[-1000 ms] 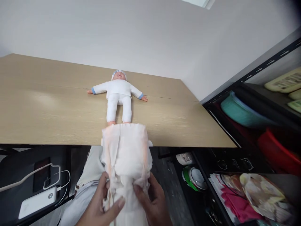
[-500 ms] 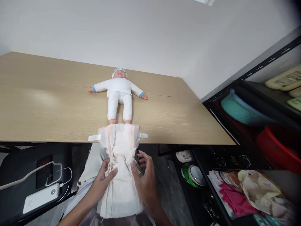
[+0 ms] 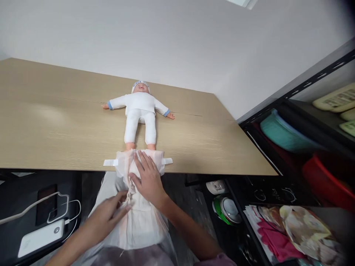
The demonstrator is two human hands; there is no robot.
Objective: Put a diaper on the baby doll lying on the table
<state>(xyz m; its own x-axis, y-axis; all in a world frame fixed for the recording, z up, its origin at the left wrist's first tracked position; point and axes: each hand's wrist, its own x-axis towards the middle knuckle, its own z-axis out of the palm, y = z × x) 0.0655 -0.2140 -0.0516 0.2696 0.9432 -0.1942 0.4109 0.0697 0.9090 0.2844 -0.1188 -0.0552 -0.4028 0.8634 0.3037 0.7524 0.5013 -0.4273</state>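
An unfolded white diaper (image 3: 144,225) stretches from the table's front edge down over my lap, its two side tabs spread out on the wood. My right hand (image 3: 148,181) lies flat on its upper part, fingers extended toward the far end. At the diaper's left edge, my left hand (image 3: 111,212) pinches the gathered ruffle between thumb and fingers. Just beyond the diaper, a baby doll (image 3: 140,111) in white clothes and a printed cap lies on its back, arms out, feet close to the diaper's top edge.
The wooden table (image 3: 208,140) backs onto a white wall. At left, a white power bank (image 3: 41,238) with cables rests on a black surface. Shelving on the right holds a teal basin (image 3: 285,131), a red basin (image 3: 327,177) and pink cloth (image 3: 277,238).
My right hand has moved from the diaper's right edge up onto its upper part and flattened there. My left hand has shifted slightly down and left, staying at the left edge.
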